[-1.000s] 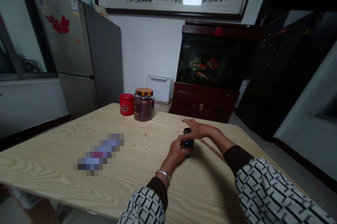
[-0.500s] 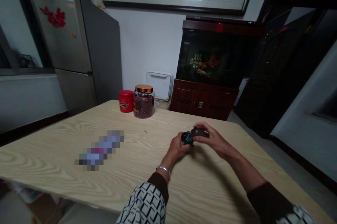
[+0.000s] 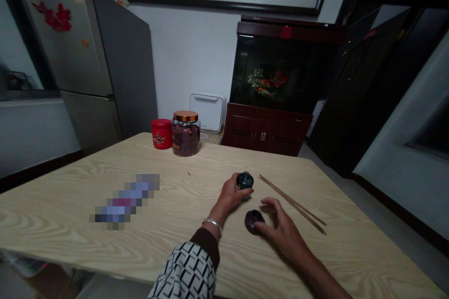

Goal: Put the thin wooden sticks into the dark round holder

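Surface of pale wood grain [image 3: 66, 233]: gripped small, glossy, dark-teal rounded vessel [image 3: 244, 180] toward the far edge with left hand [image 3: 231, 194], thumb and fingers wrapped around its side; held right hand [image 3: 278, 226] loosely spread, nearer the near edge, thumb against dark-brown round cap [image 3: 251, 222], other fingertips apart from it. Saw thin, straight brown sticks [image 3: 291, 201] slanting toward the right edge; saw red cylindrical canister [image 3: 162, 134] just beside clear jar with copper-coloured lid [image 3: 185, 137], near the far-left corner.

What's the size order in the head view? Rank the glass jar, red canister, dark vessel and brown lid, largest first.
1. Glass jar
2. Red canister
3. Dark vessel and brown lid: too alike to rank
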The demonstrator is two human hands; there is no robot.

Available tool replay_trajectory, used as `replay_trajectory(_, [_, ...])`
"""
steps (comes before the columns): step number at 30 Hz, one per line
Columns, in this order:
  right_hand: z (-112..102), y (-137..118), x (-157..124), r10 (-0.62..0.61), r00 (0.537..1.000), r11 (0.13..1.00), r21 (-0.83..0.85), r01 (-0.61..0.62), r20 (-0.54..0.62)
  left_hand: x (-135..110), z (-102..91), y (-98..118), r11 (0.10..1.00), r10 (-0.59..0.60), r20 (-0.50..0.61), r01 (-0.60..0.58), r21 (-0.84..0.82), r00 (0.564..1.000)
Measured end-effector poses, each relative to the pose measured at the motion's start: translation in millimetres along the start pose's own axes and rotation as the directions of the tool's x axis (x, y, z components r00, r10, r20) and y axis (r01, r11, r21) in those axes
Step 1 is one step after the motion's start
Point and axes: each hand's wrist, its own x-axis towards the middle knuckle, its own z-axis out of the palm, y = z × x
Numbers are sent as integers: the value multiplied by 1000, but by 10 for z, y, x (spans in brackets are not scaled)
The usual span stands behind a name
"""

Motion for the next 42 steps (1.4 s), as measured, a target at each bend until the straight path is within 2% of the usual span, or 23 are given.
replay_trajectory(2, [-240, 107, 196, 40, 996, 995, -88, -47, -76, 5, 0, -1, 1000, 5, 1, -5, 15, 1000])
replay_trajectory(3, [-366, 172, 300, 42, 994, 976, -210, -63, -105, 8, -1, 0, 1000, 4, 1, -4, 20, 1000])
replay_trajectory(6, [-663, 356, 557, 107, 989, 762, -632, -145, -98, 19, -4, 1, 1000, -6, -1, 6, 19, 1000])
replay_trajectory(8, [-741, 438, 655, 161, 986, 628, -766, -140, -48, 26, -6, -2, 1000, -5, 2, 5, 18, 1000])
replay_trajectory(10, [-735, 483, 707, 201, 980, 567, -815, -120, -5, 30, -6, -9, 1000, -1, 3, 1, 24, 1000])
replay_trajectory(13, [-676, 506, 756, 229, 973, 526, -843, -110, 16, 32, -2, -15, 1000, -2, 3, 2, 13, 1000])
replay_trajectory(16, [-685, 513, 806, 233, 972, 512, -854, -98, 28, 32, 3, -16, 1000, -3, 2, 3, -8, 1000])
replay_trajectory(18, [-753, 509, 848, 208, 978, 536, -839, -94, 24, 33, 4, -14, 1000, -6, 2, 6, -6, 1000])
replay_trajectory(20, [-853, 477, 906, 164, 986, 607, -787, -109, -10, 34, 2, -10, 1000, -10, 6, 10, 4, 1000])
replay_trajectory(22, [-947, 394, 983, 107, 991, 750, -648, -136, -85, 35, 0, -6, 1000, -14, 11, 13, 16, 1000])
replay_trajectory(24, [-990, 242, 1074, 80, 973, 934, -323, -149, -217, 37, 2, -6, 1000, -11, 13, 10, 25, 1000])
replay_trajectory(25, [-982, 141, 1119, 98, 952, 986, -98, -132, -291, 38, 5, -8, 1000, -8, 13, 8, 26, 1000])
replay_trajectory(26, [-953, 30, 1162, 136, 925, 987, 128, -96, -354, 41, 8, -13, 1000, -5, 11, 5, 27, 1000])
replay_trajectory(27, [-903, -87, 1200, 181, 901, 946, 321, -49, -393, 45, 13, -18, 1000, -3, 11, 3, 27, 1000])
replay_trajectory(29, [-759, -306, 1265, 220, 882, 847, 531, 40, -418, 53, 21, -33, 1000, 0, 15, 0, 25, 1000])
replay_trajectory(32, [-525, -518, 1334, 145, 895, 805, 576, 142, -423, 63, 30, -53, 1000, 13, 19, -13, 16, 1000])
replay_trajectory(35, [-380, -558, 1385, 59, 894, 815, 539, 214, -444, 65, 34, -59, 1000, 20, 13, -20, 8, 1000])
replay_trajectory(42, [-185, -450, 1408, 22, 920, 853, 487, 186, -392, 53, 19, -42, 1000, 13, 11, -13, 8, 1000])
